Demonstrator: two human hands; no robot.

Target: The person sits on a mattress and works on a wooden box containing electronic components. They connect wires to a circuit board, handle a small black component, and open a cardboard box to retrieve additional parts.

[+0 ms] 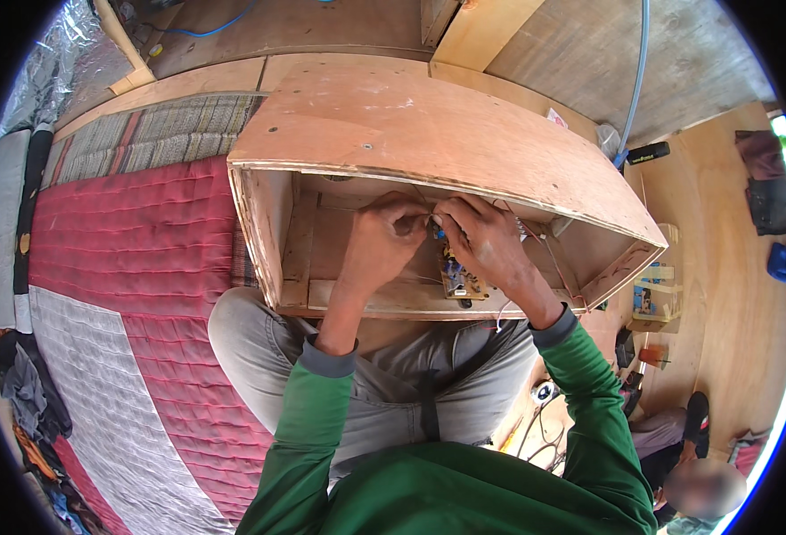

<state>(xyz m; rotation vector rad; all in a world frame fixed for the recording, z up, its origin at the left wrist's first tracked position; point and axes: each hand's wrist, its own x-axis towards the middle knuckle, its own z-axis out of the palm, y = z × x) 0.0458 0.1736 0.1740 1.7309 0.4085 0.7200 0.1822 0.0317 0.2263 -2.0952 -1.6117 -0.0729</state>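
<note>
A long plywood box (446, 125) lies in front of my lap with its open side toward me. Inside it, a small circuit board (461, 283) with several electronic parts sits below my right hand (484, 234). My left hand (388, 235) meets the right one just above the board, near the box's upper edge. Both hands are pinched, fingertips almost touching; what they grip is too small and too hidden to name. A thin red wire (553, 254) runs down inside the box to the right of my hand. Near my right wrist a white wire (502, 314) curls over the box's lower edge.
A red and grey quilt (135, 227) spreads out at left. On the right stand a yellowish clear container (656, 290) and a small orange-brown cup (654, 356). Dark cables (544, 437) lie beside my right knee. Another person (678, 446) is at the lower right.
</note>
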